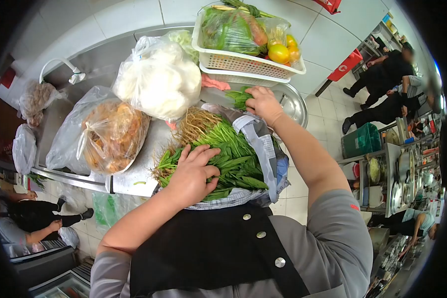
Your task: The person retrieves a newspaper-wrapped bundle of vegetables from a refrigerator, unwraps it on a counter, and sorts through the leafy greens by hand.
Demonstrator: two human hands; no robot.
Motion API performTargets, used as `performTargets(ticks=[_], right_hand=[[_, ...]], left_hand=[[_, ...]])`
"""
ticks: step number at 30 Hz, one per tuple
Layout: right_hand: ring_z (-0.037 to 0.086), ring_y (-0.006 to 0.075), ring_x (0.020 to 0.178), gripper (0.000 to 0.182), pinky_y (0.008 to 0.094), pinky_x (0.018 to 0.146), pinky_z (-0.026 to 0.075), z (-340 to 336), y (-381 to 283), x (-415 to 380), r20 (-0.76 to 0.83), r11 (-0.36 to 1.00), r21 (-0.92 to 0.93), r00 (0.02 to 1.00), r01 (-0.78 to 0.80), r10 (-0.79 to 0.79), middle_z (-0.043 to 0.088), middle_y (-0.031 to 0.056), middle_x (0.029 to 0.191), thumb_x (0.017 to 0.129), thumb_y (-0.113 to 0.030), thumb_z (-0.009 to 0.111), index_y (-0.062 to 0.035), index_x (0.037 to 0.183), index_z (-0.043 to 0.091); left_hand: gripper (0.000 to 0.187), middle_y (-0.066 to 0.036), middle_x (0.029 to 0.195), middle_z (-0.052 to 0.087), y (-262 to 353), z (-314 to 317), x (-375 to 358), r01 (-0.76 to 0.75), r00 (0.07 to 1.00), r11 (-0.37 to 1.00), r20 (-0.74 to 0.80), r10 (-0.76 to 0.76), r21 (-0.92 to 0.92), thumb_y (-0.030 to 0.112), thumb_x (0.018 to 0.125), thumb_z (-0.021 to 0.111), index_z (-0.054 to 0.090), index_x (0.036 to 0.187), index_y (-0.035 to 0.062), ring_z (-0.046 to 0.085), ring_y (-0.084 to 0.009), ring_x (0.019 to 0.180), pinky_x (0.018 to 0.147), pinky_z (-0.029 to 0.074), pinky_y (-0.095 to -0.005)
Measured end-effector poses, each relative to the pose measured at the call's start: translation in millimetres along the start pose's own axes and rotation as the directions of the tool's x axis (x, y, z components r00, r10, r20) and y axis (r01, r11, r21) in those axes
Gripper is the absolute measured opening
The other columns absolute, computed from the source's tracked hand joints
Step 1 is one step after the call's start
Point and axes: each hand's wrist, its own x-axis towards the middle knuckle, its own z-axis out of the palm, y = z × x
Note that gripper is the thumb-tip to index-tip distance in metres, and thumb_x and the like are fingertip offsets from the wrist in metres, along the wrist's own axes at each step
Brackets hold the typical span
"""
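Note:
My left hand (196, 171) lies with its fingers spread on a heap of leafy greens (241, 169), which have long stems and pale brown roots (196, 126). Under and around the heap is a sheet of newspaper (260, 149), folded up along its right side. Beyond the heap, my right hand (264, 105) is closed on a small bunch of greens (239, 98) near the rim of a round metal bowl (297, 107). The palm side of that hand is hidden.
A white basket (248, 63) holds bagged vegetables and yellow-orange tomatoes (279, 53). To the left stand a bag of white contents (159, 79) and a bag of orange-brown food (111, 136), near a faucet (77, 77). Several people are farther off at both sides.

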Motion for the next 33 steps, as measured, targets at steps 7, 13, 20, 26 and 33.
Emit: performTargets(ticks=[7,13,20,26,33], right_hand=[[0.056,0.0345,0.13,0.031,0.0475,0.109,0.045,-36.6,-7.8,1.9,0.104,0.999,-0.046,0.994,-0.01,0.015,0.06,0.011,0.142,0.079,-0.018,0.079,-0.0141,0.109,0.076],[0.068,0.0218,0.101,0.022,0.0361,0.089,0.056,-138.6,-69.1,31.1,0.144,0.829,0.447,0.942,-0.336,0.304,0.072,0.0086,0.114,0.094,-0.01,0.07,-0.0085,0.116,0.073],[0.071,0.0231,0.082,0.018,0.0358,0.076,0.057,-178.0,-143.8,21.8,0.453,0.815,0.468,0.885,-0.343,0.112,0.075,0.0109,0.092,0.099,-0.015,0.063,-0.0063,0.111,0.074],[0.071,0.0364,0.086,0.018,0.0467,0.077,0.057,-151.1,-157.6,6.4,0.551,0.944,0.065,0.8,-0.324,0.237,0.074,0.0156,0.091,0.094,-0.019,0.063,-0.0075,0.1,0.074],[0.071,0.0365,0.087,0.016,0.0474,0.078,0.057,-127.7,-177.3,3.4,0.327,0.915,0.223,0.91,-0.336,0.254,0.073,0.0155,0.093,0.092,-0.021,0.066,-0.009,0.099,0.075]], left_hand=[[0.015,-0.009,0.145,0.058,-2.5,-0.7,1.5,-0.018,1.0,1.0,-0.003,0.018,0.015,0.016,0.078,0.082,0.076,0.092,0.0136,0.047,-0.0373,0.141,0.118,0.031,-0.0647],[0.034,-0.014,0.137,0.062,-0.1,-26.6,6.7,-0.039,0.99,0.996,-0.138,0.027,-0.082,0.021,0.081,0.083,0.072,0.112,0.0119,0.056,-0.0388,0.13,0.114,0.039,-0.0541],[0.049,-0.015,0.119,0.068,-3.1,-31.7,10.1,-0.014,0.995,0.998,0.098,0.008,0.055,0.036,0.089,0.077,0.068,0.128,0.0091,0.061,-0.0346,0.118,0.106,0.042,-0.0501],[0.029,-0.009,0.106,0.074,-5.3,-31.5,-3.7,-0.153,0.968,0.983,0.183,0.169,-0.102,0.031,0.094,0.072,0.076,0.109,0.007,0.065,-0.0301,0.111,0.104,0.043,-0.0469],[0.027,-0.012,0.115,0.072,-6.1,-44.0,-16.4,-0.178,0.939,0.969,0.265,0.22,-0.173,0.023,0.094,0.069,0.075,0.115,0.0055,0.063,-0.0313,0.115,0.106,0.043,-0.0442]])
